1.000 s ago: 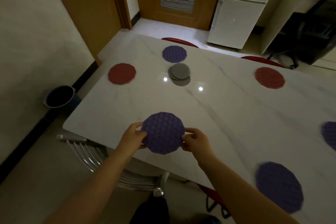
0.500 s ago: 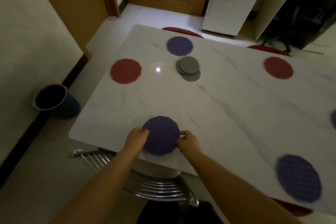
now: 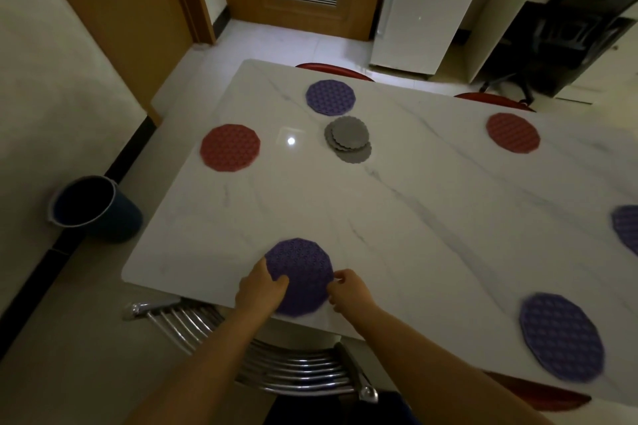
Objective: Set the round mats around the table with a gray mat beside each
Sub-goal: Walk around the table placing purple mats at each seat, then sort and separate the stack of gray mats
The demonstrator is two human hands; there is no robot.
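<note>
Hands: left hand [image 3: 260,290] and right hand [image 3: 348,290] pinch opposite rims of purple mat [image 3: 300,269], with my left thumb across its top.

Change: over the last second I have drawn this mat down and toward me. It now lies flat, or nearly so, on table [image 3: 414,217] at the edge nearest me.

Ahead, well apart: gray mats [image 3: 348,138], stacked, none dealt out.

Ahead-left: red mat [image 3: 230,148].

Beyond the stack: far purple mat [image 3: 330,97].

Right of my right hand: near purple mat [image 3: 561,336].

Judgement: once released, this round place is set and the gray mats come next.
</note>
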